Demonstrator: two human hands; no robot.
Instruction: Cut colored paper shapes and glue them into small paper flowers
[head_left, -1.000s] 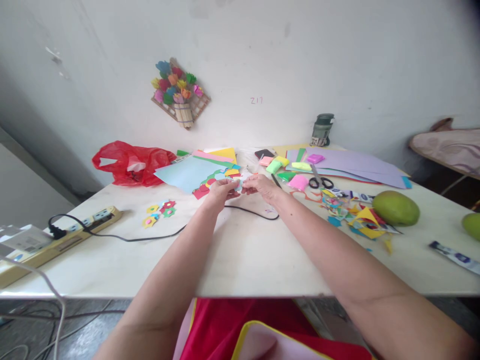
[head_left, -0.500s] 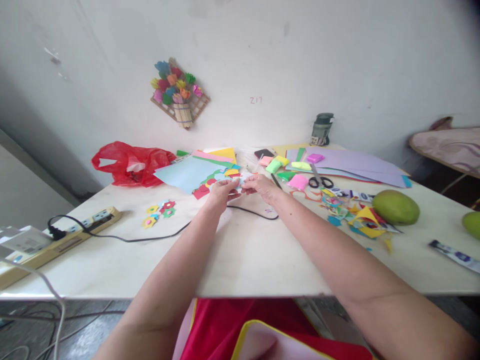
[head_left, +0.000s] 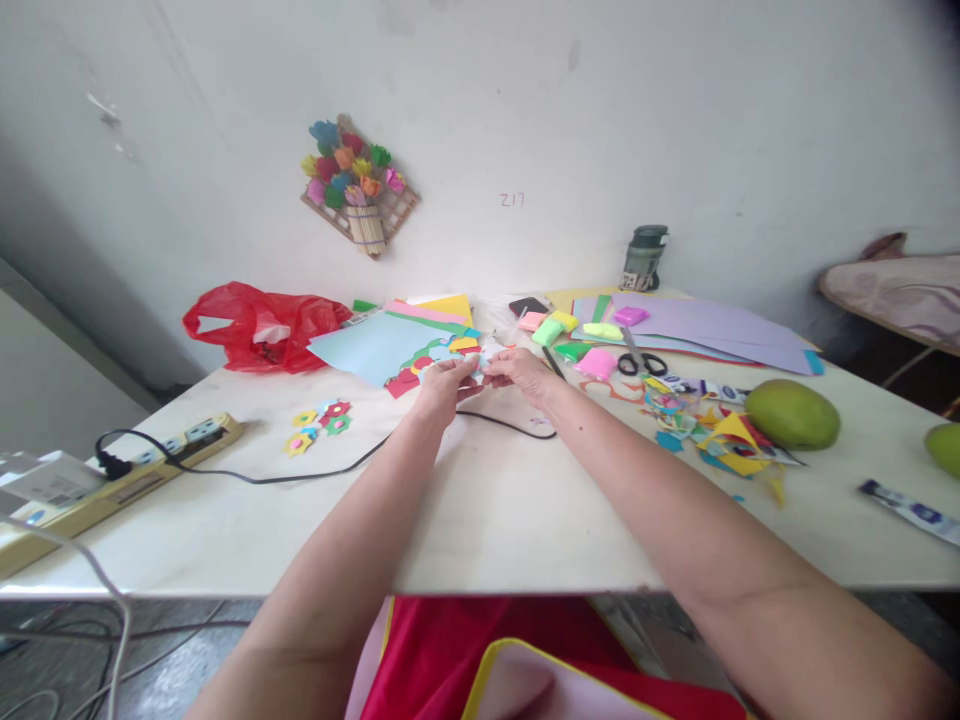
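My left hand (head_left: 450, 382) and my right hand (head_left: 517, 370) meet over the middle of the table, fingertips pinched together. Between them is a small light-blue paper piece (head_left: 482, 366), mostly hidden by the fingers. Just behind my left hand lie cut shapes of red and green paper (head_left: 405, 380), close to a light-blue sheet (head_left: 360, 350). Several small paper flowers (head_left: 337, 418) in yellow, red and green rest to the left. A black cord (head_left: 502, 424) runs across the table below my hands.
Black-handled scissors (head_left: 641, 364), bright clay packs (head_left: 598, 363), paper scraps (head_left: 731, 445) and a green mango (head_left: 792, 414) are on the right. A red plastic bag (head_left: 262, 325) and a power strip (head_left: 180, 450) stand left. A bottle (head_left: 643, 260) is by the wall.
Almost nothing differs. Both hands stay in the same place, still pinching the small light-blue paper piece.
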